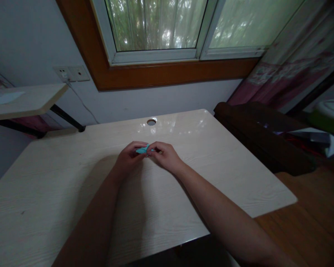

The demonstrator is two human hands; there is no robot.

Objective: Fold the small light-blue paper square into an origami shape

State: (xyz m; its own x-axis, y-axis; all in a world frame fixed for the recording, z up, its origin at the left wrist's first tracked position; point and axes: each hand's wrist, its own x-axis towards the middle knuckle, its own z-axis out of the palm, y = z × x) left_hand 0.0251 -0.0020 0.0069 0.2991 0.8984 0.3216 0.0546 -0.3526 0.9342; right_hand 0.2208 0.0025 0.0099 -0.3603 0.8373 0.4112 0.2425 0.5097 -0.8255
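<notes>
Both of my hands meet over the middle of the table, around a small turquoise piece (141,150) that looks like folded paper. My left hand (129,155) has its thumb and fingers closed on the piece's left side. From the other side, my right hand (164,155) pinches its right end between thumb and fingertips. The fingers cover much of the piece, so its full shape is hidden. Beneath the hands lies the pale wood-grain tabletop (167,200).
A round cable hole (151,122) is near the table's back edge. At the left, a raised shelf (28,100) stands on black legs, with a cable (83,104) running down from a wall socket (71,73). A dark brown piece of furniture (256,137) stands beyond the right edge.
</notes>
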